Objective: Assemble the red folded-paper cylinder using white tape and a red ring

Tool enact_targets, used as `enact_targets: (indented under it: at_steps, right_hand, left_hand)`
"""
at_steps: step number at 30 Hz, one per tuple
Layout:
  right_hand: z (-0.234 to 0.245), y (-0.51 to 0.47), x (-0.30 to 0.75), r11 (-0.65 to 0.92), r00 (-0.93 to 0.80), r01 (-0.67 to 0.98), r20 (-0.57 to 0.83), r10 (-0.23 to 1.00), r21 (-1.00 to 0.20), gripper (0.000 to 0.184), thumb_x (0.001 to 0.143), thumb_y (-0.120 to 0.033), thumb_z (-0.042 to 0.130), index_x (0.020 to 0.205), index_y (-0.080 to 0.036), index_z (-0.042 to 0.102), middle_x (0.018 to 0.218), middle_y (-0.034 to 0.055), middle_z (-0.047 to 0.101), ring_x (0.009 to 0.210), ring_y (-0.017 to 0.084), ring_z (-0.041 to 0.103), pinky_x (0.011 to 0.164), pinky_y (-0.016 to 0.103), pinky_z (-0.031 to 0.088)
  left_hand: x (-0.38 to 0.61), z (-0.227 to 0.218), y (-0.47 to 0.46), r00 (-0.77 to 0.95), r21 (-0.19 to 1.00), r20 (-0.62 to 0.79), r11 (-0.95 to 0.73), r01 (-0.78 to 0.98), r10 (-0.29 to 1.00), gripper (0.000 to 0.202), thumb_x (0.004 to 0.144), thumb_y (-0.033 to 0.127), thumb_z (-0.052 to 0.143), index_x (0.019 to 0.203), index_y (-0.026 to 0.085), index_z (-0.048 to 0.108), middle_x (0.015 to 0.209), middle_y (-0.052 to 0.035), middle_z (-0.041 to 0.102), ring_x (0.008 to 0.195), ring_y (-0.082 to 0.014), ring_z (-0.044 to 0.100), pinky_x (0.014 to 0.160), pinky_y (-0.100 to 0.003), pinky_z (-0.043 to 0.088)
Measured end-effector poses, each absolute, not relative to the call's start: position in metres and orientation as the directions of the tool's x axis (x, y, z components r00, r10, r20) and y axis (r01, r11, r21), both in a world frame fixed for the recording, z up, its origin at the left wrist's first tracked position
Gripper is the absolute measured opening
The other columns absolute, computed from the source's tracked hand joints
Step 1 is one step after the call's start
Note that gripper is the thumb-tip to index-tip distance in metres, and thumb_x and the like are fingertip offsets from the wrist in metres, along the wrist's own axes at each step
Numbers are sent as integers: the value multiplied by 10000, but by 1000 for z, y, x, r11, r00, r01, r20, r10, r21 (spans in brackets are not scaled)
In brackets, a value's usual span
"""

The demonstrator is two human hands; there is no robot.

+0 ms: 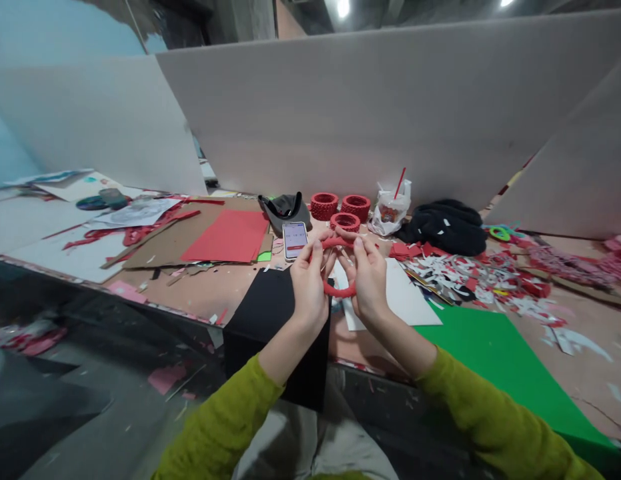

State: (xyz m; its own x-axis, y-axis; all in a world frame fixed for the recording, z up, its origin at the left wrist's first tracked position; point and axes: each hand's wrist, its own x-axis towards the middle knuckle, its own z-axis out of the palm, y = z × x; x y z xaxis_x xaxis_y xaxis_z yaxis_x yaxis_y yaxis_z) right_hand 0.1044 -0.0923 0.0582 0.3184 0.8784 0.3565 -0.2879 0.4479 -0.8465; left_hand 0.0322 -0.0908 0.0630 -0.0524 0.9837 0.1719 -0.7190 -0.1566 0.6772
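A red ring [339, 291], its material too small to tell, is held up between both hands above the near edge of the table. My left hand [309, 280] grips its left side, thumb on top. Around the right side of the ring, my right hand [366, 273] is closed, its thumb also pressing the upper rim. Some fingers lie hidden behind the ring. Below the hands are black sheet material [270, 300] that hangs over the table edge and white paper [410, 297]. Just beyond stand several similar red rings, apparently in stacks [324, 206].
A phone [295, 240] showing a timer leans by a grey cap [287, 212]. Red sheets [227, 236] lie on cardboard to the left. Rightward are a plastic bag [390, 212] with a straw, black cloth [447, 227], paper scraps [475, 273] and green sheet [495, 353]. White panels [365, 113] wall the back.
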Motion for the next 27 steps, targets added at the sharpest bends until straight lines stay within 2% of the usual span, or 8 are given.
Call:
enact_targets:
  at_steps: [8,11,14,19,22,27]
  right_hand:
    - [57,-91,114,419,362,-379,284,888,-826,228,863,-351,544,980,-188,651,1195,108,671,1104,211,637,940,382,516]
    - [56,-93,119,439,335,-403,318,887,-803,258,881,-365,529,1036,-208,664,1263,87,641,1196,210,586,1004,388,474]
    - [56,-98,120,519,380,-389,380,843,-761,297,930,-383,463,1120,-252,649,1342,50,591,1273,185,524,1050,385,437]
    - [57,-103,114,623,544,-408,370,753,-668,346,957,-374,412,1008,-181,695,1163,84,686,1126,194,624,986,382,485]
    - [56,-103,114,635,549,-442,369,750,-633,369,959,-350,405,952,-148,714,1097,99,712,1054,202,658,947,375,504]
    - [50,-102,115,617,548,-467,341,764,-633,365,946,-330,415,934,-140,726,1042,102,732,1021,216,674,951,398,505]
  left_hand:
    - [44,59,-89,-57,655,75,-93,-750,996,167,896,157,583,1001,115,705,1068,-117,735,1009,-208,703,992,-350,513]
    - [43,61,-87,-30,633,75,-71,-771,997,177,909,136,554,1010,112,697,1127,-123,716,1053,-201,686,1003,-330,505]
    - [45,63,-88,-10,603,104,-71,-794,995,199,918,122,535,1046,135,687,1234,-104,672,1130,-185,647,1021,-295,486]
    - [58,58,-95,-1,599,182,-112,-793,983,284,968,277,469,1065,144,700,1256,-107,658,1190,-216,608,1046,-326,463]
    - [63,54,-99,-49,612,216,-175,-772,975,320,974,336,456,1030,149,709,1223,-113,674,1161,-219,627,1048,-339,458]
    - [68,49,-100,-124,635,181,-212,-743,976,293,968,342,474,984,154,697,1133,-115,712,1078,-211,675,1010,-357,491]
